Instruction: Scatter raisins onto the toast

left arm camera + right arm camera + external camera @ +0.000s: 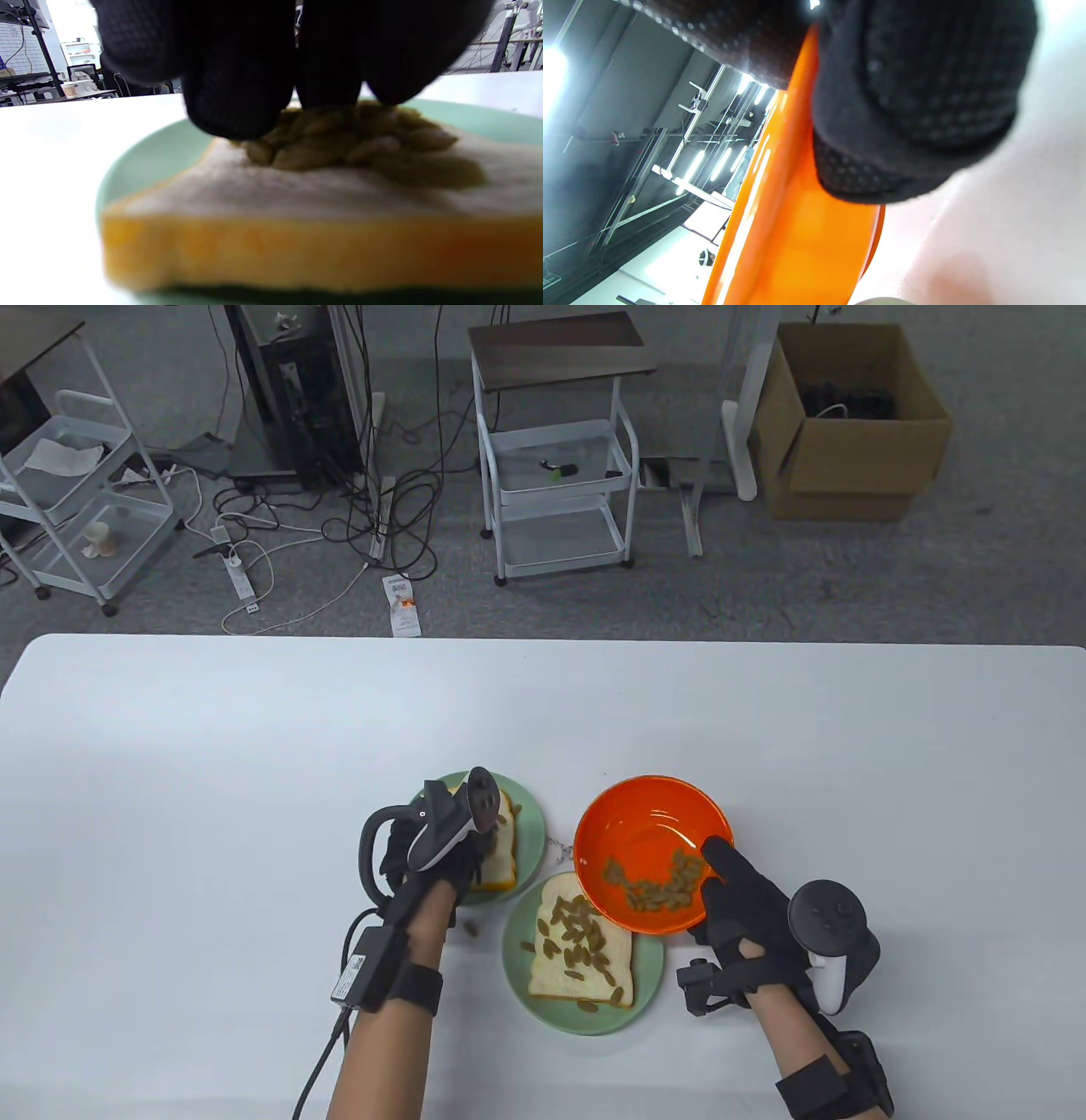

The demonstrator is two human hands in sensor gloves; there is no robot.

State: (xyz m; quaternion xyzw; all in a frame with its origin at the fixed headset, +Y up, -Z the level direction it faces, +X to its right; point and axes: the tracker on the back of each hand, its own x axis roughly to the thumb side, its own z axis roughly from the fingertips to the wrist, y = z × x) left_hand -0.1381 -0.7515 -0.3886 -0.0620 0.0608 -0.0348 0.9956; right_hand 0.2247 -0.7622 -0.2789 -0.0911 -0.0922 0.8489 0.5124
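Observation:
A slice of toast point(501, 848) lies on the far green plate point(530, 836). My left hand point(475, 861) is above it. In the left wrist view my bunched fingertips point(237, 106) pinch a pile of raisins point(339, 140) that sits on this toast point(297, 237). A second toast point(585, 954) strewn with raisins lies on the near green plate point(649, 988). My right hand point(717, 891) grips the rim of the tilted orange bowl point(649, 823), thumb inside, near the raisins point(653, 892) in it. The right wrist view shows the bowl wall point(797, 237) under my fingers point(903, 106).
One stray raisin point(469, 931) lies on the white table point(212, 814) beside the far plate, another point(587, 1006) on the near plate's rim. The two plates and the bowl stand close together near the front edge. Carts and a cardboard box stand on the floor beyond.

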